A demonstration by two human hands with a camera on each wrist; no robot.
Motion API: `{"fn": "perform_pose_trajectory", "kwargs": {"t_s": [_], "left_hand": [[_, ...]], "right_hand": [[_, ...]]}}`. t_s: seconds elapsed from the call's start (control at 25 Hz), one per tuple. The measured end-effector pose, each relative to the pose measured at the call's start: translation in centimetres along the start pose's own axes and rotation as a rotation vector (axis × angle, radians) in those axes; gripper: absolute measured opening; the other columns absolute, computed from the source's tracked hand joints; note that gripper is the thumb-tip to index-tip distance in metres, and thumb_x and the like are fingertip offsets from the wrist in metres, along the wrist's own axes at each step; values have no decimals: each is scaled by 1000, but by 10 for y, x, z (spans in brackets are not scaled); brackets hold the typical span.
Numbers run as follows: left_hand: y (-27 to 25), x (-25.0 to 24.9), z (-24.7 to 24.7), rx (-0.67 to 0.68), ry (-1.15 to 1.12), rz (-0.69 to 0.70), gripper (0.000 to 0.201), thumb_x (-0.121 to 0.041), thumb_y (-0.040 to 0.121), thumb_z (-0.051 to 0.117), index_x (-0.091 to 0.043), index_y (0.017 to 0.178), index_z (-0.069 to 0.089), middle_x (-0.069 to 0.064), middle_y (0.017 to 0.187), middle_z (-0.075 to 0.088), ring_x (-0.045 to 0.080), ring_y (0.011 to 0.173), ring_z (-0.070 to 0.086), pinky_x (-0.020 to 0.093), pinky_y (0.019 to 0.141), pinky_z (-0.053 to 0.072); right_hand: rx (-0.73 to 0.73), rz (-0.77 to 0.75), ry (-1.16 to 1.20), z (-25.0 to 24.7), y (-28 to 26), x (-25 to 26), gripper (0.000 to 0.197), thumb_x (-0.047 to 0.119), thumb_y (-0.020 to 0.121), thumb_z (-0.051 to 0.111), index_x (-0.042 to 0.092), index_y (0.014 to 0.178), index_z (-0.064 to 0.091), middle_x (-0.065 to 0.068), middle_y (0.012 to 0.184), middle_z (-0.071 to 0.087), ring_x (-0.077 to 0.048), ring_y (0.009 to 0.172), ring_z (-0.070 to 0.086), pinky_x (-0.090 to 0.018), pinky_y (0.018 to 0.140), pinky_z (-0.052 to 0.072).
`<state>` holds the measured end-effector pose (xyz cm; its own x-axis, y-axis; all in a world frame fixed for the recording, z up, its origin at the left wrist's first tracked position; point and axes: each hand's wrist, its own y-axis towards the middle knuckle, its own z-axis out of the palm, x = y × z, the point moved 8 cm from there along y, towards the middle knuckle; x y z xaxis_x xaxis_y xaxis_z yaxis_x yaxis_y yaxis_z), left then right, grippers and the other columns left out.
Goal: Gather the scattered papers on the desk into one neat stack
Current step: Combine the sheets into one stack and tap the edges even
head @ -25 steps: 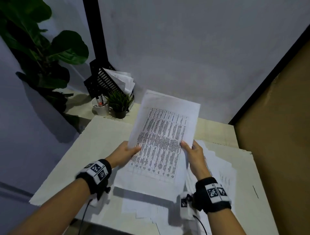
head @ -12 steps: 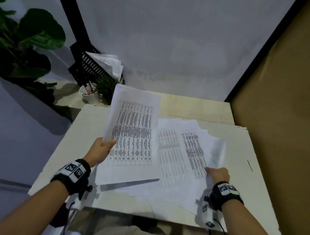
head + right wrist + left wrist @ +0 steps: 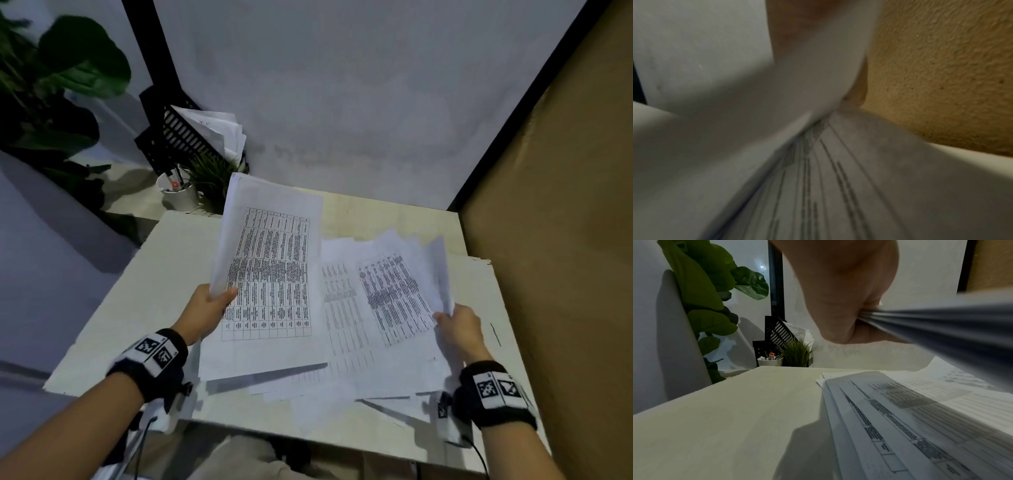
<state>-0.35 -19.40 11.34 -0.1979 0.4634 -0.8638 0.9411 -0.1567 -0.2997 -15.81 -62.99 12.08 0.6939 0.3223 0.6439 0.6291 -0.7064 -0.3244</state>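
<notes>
My left hand [image 3: 209, 308] grips a sheaf of printed table sheets [image 3: 270, 274] by its left edge and holds it tilted above the desk [image 3: 137, 291]; the left wrist view shows the same sheaf [image 3: 941, 321] edge-on, pinched by my left hand [image 3: 842, 305]. Loose printed papers [image 3: 373, 308] lie fanned over the desk's right half. My right hand [image 3: 455, 325] pinches the right edge of one of these sheets [image 3: 440, 270] and curls it upward. The right wrist view is blurred and shows that curled sheet [image 3: 756, 113] over printed pages [image 3: 838, 186].
At the back left stand a black file rack with papers [image 3: 191, 133], a white pen cup [image 3: 178, 192] and a small potted grass plant [image 3: 212, 181]. A large leafy plant [image 3: 58, 85] stands further left. A brown board wall [image 3: 565, 240] borders the desk's right side.
My right hand let go of the held sheaf, moved right and took hold of a loose sheet's edge, which it now lifts higher. The left hand alone keeps the sheaf.
</notes>
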Motion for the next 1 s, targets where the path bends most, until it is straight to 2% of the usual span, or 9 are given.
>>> {"fn": "perform_pose_trajectory", "kwargs": {"t_s": [0.12,0.24,0.32,0.48,0.6,0.68,0.76,0.88,1.0], "left_hand": [[-5,-1,9,-16,-16,-2,29,-24,90,53,-7,67,45,4,54,34,16,45,31,25,44,31],[-8,-7,19,-23,-22,33,31,-23,90,51,-9,64,42,2,54,33,16,46,31,24,45,30],[-8,-8,20,-39,-36,29,31,-22,90,51,-9,63,42,3,56,35,16,49,32,25,47,31],[-4,-7,25,-13,-88,6,28,-22,90,52,-10,66,43,2,57,36,17,51,33,27,51,31],[-5,-27,37,64,-159,62,13,-22,90,52,-11,84,55,-1,68,53,12,63,50,26,66,41],[-7,-44,48,147,-211,98,9,-23,90,52,-19,95,58,-6,86,63,7,82,58,24,82,43],[-13,-64,58,252,-238,131,10,-23,91,50,-23,89,60,-6,86,65,9,81,61,20,79,45],[-19,-90,62,328,-248,198,20,-15,95,41,-20,81,55,7,84,55,19,78,52,22,69,47],[-19,-106,48,271,-392,211,27,-28,97,30,-28,90,55,-4,87,63,1,74,64,8,63,51]], "right_hand": [[-68,-83,-28,-43,-5,21,27,8,92,49,-12,109,56,-17,86,56,-26,70,52,-24,53,34],[-189,-154,-23,-97,-7,35,27,8,90,52,-12,108,58,-23,87,59,-32,77,55,-27,63,37],[-275,-192,104,-130,-16,40,22,10,89,53,-6,103,60,-17,77,56,-28,72,52,-30,62,37],[-328,-279,474,-165,-36,48,18,12,86,55,-1,98,60,1,61,55,-17,62,45,-21,53,36],[-220,-263,643,-130,-34,52,26,13,84,61,6,109,62,10,66,69,-17,74,64,-26,74,54],[-98,-238,706,-78,-34,57,28,5,85,59,8,113,60,15,66,72,-3,68,68,-19,67,56],[95,-162,749,-10,-41,66,29,0,86,56,2,115,58,0,88,72,-6,68,69,-18,63,56],[347,-19,747,61,-53,78,36,2,87,57,-2,122,54,-17,112,65,-30,97,66,-40,87,53],[405,-51,800,73,-54,100,37,-3,84,59,-3,121,54,-15,109,67,-28,100,65,-43,95,49]]}}
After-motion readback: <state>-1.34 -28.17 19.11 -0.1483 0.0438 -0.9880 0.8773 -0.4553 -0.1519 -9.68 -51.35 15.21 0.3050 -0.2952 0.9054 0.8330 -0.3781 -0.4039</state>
